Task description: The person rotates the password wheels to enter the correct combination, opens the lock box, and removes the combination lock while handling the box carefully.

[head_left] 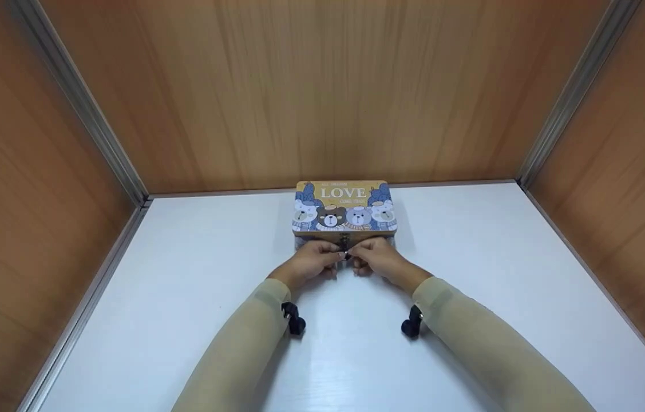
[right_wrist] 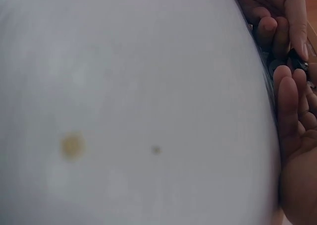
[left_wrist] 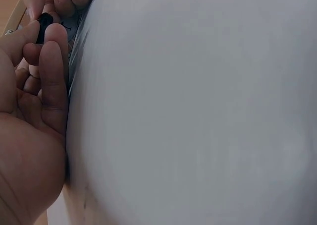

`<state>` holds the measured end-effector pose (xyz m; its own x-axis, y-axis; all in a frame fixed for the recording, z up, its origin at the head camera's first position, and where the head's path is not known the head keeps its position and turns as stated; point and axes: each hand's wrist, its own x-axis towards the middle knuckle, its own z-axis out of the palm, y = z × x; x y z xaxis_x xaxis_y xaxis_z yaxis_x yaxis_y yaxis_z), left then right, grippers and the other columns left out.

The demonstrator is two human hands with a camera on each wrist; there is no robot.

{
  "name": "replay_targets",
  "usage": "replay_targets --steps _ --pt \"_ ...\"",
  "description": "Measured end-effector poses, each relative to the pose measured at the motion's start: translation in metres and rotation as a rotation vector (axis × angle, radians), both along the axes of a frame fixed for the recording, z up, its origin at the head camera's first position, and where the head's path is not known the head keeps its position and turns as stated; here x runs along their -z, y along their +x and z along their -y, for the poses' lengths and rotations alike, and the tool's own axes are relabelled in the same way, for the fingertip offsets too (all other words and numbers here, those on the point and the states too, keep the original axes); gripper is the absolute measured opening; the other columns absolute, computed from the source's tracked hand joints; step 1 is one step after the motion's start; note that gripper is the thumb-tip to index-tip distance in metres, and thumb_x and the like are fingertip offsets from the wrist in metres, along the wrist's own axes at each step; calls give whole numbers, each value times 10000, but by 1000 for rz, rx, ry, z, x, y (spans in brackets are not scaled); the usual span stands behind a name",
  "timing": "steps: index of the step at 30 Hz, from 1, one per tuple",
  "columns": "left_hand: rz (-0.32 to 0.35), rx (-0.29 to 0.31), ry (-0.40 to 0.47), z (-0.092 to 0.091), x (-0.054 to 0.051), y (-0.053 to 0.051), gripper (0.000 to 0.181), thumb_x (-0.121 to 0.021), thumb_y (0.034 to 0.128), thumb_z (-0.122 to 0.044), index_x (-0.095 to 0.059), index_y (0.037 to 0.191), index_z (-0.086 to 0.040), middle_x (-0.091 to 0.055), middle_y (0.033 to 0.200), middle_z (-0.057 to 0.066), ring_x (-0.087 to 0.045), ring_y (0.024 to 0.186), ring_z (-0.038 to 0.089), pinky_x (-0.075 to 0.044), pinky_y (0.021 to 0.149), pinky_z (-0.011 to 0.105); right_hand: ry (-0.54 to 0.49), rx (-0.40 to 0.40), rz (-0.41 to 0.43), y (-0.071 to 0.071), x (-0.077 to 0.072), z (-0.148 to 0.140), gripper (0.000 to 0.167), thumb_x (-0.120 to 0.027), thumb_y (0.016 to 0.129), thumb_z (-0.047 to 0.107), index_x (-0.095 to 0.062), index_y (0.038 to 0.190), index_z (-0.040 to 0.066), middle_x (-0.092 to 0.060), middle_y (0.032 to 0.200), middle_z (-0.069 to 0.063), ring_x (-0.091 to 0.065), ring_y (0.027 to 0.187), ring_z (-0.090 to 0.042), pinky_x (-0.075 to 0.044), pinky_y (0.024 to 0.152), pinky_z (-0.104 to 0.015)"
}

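Note:
A tin box point(head_left: 345, 207) with printed bears and the word LOVE on its lid stands closed at the back middle of the table. At its front clasp sits a small black lock point(left_wrist: 44, 23), mostly covered by fingers. My left hand point(head_left: 312, 260) pinches the lock between thumb and finger from the left. From the right, my right hand point(head_left: 378, 257) meets it and also pinches at the lock. In the right wrist view, the black lock point(right_wrist: 298, 62) shows between the two hands' fingertips. The other fingers of both hands are bent below the clasp.
The white table point(head_left: 213, 257) runs under both forearms. A wooden back panel point(head_left: 333, 91) rises right behind the box, with wooden side panels point(head_left: 30, 217) and metal corner posts. A small black wrist camera point(head_left: 295, 320) hangs from each beige sleeve.

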<state>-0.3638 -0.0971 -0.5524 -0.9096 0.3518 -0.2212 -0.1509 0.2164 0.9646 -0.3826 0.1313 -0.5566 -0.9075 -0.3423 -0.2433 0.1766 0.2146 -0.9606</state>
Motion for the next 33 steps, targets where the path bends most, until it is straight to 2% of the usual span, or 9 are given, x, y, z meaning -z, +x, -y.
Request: replay_targets --steps 6,11,16,21,28,33 --pt "-14 4 -13 0 -1 0 196 -717 1110 -166 -793 1210 -15 -699 807 -3 -692 719 132 -592 691 249 -17 7 13 0 0 0 290 -631 1115 202 -757 919 30 -707 753 -2 -722 664 -118 -628 630 -225" --pt "-14 8 -4 1 -1 0 196 -710 1114 -162 -787 1211 -10 -697 825 11 -703 722 137 -602 698 253 -7 17 -6 0 0 -1 200 -695 1057 150 -823 1081 -1 -720 794 -16 -722 674 -123 -638 636 -229" --pt "3 -3 -4 0 -1 0 185 -711 1115 -163 -789 1203 -21 -702 824 11 -701 729 136 -601 700 253 10 8 -21 -2 4 -2 233 -725 1033 129 -814 1174 -34 -758 847 -28 -730 700 -120 -649 654 -239" --pt "6 -3 -9 0 -1 0 185 -715 1115 -172 -794 1204 -30 -706 824 9 -695 731 138 -596 701 255 11 0 -16 -2 4 -2 201 -721 1041 118 -811 1150 -24 -748 853 -31 -728 711 -126 -654 668 -243" --pt "6 0 -1 0 -2 1 204 -714 1117 -169 -787 1222 -10 -699 811 7 -696 722 133 -604 696 252 17 -11 -13 -1 3 0 167 -702 1063 136 -814 1040 13 -706 795 -9 -711 681 -115 -634 643 -228" --pt "3 2 6 0 -2 1 209 -704 1120 -155 -779 1240 -1 -696 815 5 -687 712 124 -592 681 244 -9 1 3 -1 2 2 180 -688 1077 125 -810 1049 -5 -687 781 -14 -698 654 -106 -624 615 -221"
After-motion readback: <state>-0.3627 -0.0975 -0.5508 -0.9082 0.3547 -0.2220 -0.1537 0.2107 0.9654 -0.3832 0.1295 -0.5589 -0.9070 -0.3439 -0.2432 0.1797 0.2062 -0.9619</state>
